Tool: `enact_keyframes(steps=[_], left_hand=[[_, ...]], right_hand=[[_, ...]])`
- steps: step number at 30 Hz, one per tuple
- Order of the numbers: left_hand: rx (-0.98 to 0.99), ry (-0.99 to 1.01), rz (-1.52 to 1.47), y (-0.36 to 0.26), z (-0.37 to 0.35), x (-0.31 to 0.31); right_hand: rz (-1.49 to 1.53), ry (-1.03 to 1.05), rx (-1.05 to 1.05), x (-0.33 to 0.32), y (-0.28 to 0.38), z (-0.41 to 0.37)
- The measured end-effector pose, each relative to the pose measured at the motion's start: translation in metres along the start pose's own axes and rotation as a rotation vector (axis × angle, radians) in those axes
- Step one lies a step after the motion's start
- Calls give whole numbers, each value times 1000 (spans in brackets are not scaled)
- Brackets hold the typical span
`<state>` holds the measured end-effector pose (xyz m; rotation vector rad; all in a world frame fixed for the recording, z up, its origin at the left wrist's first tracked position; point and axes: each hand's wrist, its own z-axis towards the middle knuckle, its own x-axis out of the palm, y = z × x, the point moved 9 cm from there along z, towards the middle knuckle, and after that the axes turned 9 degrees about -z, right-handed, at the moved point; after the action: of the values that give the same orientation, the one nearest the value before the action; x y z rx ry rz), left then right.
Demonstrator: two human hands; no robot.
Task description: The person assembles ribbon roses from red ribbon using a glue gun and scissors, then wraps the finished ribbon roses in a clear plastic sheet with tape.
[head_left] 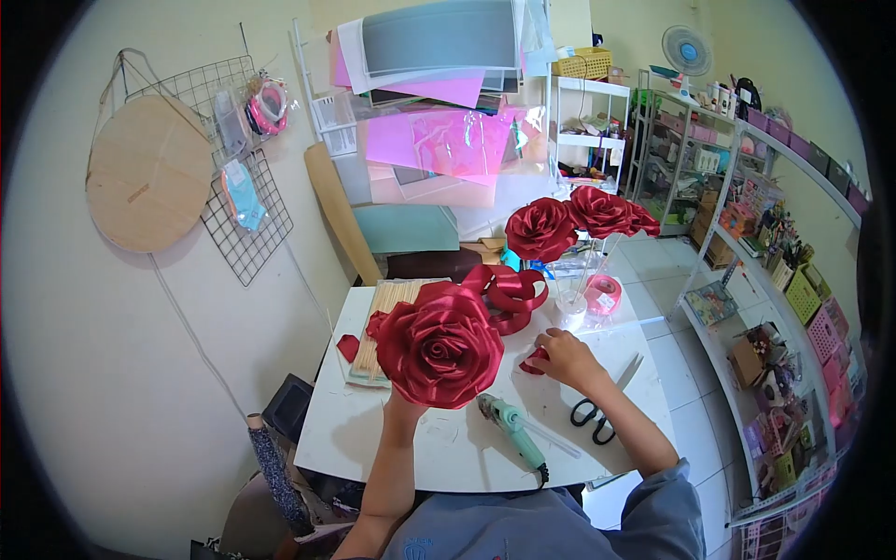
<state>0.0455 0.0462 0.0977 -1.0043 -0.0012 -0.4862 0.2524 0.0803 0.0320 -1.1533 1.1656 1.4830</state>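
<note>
A large red satin ribbon rose (441,347) is held up over the near left part of the white table, its bloom facing me. My left hand (407,407) is under the bloom and grips the rose from below; its fingers are mostly hidden. At the table's middle right, my right hand (566,358) has its fingers closed on a small red ribbon petal (534,361) at the tabletop. A mint-green glue gun (512,429) lies between my forearms. To the right of my right wrist are scissors with black handles (595,420).
Finished ribbon roses (542,230) stand on sticks in a white holder (570,308) at the back right. Looped red ribbon (513,297), a pink ribbon roll (603,294) and a bundle of wooden sticks (385,308) share the white table (327,425). A loaded shelf (709,308) stands at right.
</note>
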Motion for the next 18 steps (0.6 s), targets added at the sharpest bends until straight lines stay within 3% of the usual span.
enact_keyframes(steps=[5,10,13,18], left_hand=[[-3,5,11,2,-2,1],[-1,1,19,3,-2,1],[6,4,23,3,-1,2],[23,43,88,4,5,12]], right_hand=[[96,5,52,23,-10,2],[275,-232,-22,15,-13,4],[433,-231,-76,10,-13,6],[797,-302,-97,-66,13,-22]])
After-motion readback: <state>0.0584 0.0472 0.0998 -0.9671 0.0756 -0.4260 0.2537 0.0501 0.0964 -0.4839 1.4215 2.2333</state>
